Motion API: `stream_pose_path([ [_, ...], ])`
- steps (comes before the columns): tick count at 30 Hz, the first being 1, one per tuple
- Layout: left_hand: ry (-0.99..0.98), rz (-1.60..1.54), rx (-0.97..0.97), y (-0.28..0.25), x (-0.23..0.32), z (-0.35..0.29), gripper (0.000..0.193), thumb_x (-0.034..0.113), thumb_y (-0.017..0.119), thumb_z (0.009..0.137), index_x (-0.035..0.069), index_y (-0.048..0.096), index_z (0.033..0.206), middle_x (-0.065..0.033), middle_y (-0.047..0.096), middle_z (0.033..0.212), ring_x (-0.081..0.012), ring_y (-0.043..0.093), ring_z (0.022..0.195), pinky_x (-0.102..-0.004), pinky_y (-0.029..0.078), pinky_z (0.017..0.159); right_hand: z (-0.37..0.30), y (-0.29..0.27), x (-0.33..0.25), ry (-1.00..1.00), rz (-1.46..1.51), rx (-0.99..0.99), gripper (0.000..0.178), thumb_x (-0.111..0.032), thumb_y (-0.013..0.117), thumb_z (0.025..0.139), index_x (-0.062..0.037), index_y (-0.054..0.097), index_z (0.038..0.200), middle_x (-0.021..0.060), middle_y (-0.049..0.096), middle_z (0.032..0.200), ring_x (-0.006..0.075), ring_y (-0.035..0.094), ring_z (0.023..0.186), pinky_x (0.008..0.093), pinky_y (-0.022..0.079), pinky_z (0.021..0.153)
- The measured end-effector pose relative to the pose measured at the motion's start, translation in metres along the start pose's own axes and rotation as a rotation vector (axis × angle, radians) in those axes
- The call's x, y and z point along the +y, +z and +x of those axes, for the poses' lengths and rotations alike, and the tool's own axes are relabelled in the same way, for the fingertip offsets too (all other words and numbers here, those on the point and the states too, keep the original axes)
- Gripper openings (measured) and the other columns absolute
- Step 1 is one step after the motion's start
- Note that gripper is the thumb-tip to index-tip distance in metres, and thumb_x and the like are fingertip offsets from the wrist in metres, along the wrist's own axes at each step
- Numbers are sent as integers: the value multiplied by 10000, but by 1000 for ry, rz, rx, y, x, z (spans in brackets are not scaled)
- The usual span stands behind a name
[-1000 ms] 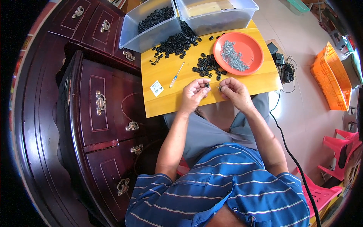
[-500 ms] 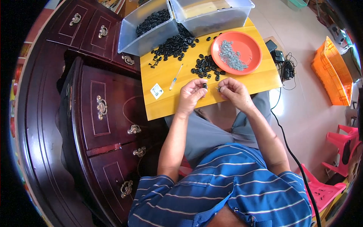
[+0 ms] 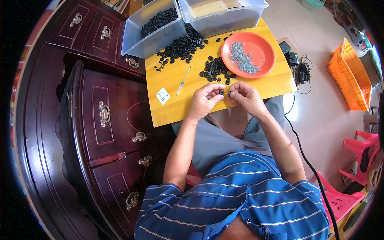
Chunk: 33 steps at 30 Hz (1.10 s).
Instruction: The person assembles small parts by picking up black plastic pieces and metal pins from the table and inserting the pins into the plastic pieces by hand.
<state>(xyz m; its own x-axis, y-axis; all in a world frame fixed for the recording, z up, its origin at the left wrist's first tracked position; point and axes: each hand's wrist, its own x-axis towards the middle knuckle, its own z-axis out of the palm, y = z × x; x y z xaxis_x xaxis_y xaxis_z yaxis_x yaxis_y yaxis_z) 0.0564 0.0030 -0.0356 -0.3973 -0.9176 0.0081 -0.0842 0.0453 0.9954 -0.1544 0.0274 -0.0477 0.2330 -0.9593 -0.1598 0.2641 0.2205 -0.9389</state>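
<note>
Between the thumb and fingertips of my left hand (image 3: 205,101) is a small black oval plastic piece (image 3: 221,92). Facing it, my right hand (image 3: 248,98) pinches a thin metal screw (image 3: 227,94), with something dark at the fingertips that is partly hidden. The screw's bare end points left at the black piece; whether they touch is too small to tell. Both hands are over the near edge of the yellow table (image 3: 188,106). Just beyond them lies a small heap of black oval pieces (image 3: 216,69), beside a red plate (image 3: 266,50) holding many grey screws (image 3: 243,60).
Two clear plastic bins (image 3: 150,47) stand at the far side, one filled with black pieces (image 3: 160,22) that also spill onto the table. A pen (image 3: 183,81) and a white label card (image 3: 163,96) lie left. Dark wooden drawers (image 3: 106,116) flank the table; an orange basket (image 3: 350,76) stands right.
My hands have come closer together, bringing the screw's end near the black piece. The whole view has shifted slightly left.
</note>
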Motion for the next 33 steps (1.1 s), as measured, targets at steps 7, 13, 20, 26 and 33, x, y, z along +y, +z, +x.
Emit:
stream_pose_path([
  [7, 14, 33, -15, 4, 5, 0, 317, -43, 720, 884, 29, 696, 1192, 62, 640, 932, -12, 567, 825, -184, 487, 776, 0, 0, -2, -12, -27, -7, 73, -39, 626, 978, -23, 612, 1048, -25, 605, 873, 54, 575, 754, 221, 506, 687],
  [13, 33, 41, -9, 3, 3, 1, 310, -40, 724, 880, 32, 701, 1181, 62, 640, 924, -10, 562, 809, -184, 487, 757, 0, -1, -1, -8, -48, -10, 73, -46, 631, 974, -26, 615, 1042, -27, 608, 876, 57, 580, 762, 225, 511, 698],
  [20, 40, 57, -1, 4, 4, -1, 314, -39, 725, 879, 32, 701, 1184, 56, 649, 934, -12, 569, 814, -183, 491, 761, 0, -1, -2, -4, -36, -8, 85, -40, 638, 965, -25, 618, 1047, -26, 618, 886, 57, 587, 774, 228, 516, 705],
  [26, 26, 33, -6, 5, 2, -1, 315, -39, 722, 884, 26, 696, 1191, 48, 658, 947, -18, 584, 837, -193, 504, 787, 0, 0, 0, -8, -40, 10, 100, -35, 637, 963, -21, 626, 1062, -22, 624, 895, 58, 596, 775, 226, 523, 713],
  [33, 51, 24, 19, 7, 0, 0, 306, -39, 737, 868, 34, 708, 1163, 59, 651, 904, -6, 549, 757, -183, 502, 714, 0, -1, 1, -10, -38, 13, 85, -39, 635, 969, -23, 625, 1052, -26, 620, 885, 54, 590, 766, 223, 513, 694],
])
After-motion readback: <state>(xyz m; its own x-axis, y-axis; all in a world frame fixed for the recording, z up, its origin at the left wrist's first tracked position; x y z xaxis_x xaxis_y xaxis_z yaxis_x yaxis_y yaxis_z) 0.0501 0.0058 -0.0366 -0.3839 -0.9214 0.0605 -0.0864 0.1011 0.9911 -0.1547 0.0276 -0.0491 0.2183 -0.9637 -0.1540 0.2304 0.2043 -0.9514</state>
